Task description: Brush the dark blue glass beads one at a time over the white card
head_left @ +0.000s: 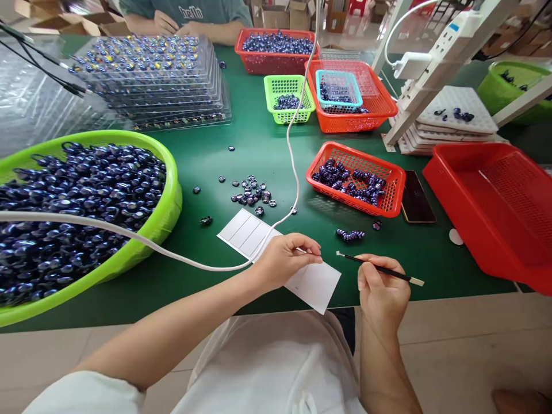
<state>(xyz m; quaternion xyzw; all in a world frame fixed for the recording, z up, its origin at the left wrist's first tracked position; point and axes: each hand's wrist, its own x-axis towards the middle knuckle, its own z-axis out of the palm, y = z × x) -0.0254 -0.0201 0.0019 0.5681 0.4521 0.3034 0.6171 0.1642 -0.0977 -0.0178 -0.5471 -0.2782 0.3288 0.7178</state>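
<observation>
My right hand [383, 293] is closed around a thin black pen-like tool [397, 274] with a pale rear end. A small whitish square sits at the tool's tip, which points left. My left hand [287, 261] hovers over a white paper sheet [314, 286], thumb and fingertips drawn together; whatever they may pinch is too small to make out. Printed lines divide the sheet's far part, and a white cable [224, 268] crosses it. Beyond the paper lies a loose group of small dark shiny pieces [250, 192]. A short row of dark bluish pieces [350, 235] rests beyond the tool tip.
A large green basket [172, 190] heaped with dark pieces stands left. An orange basket [356, 198], a phone [416, 198] and a red bin [487, 230] are right. Behind are stacked clear trays [172, 98], a small green basket [288, 118] and a co-worker's hands [176, 26].
</observation>
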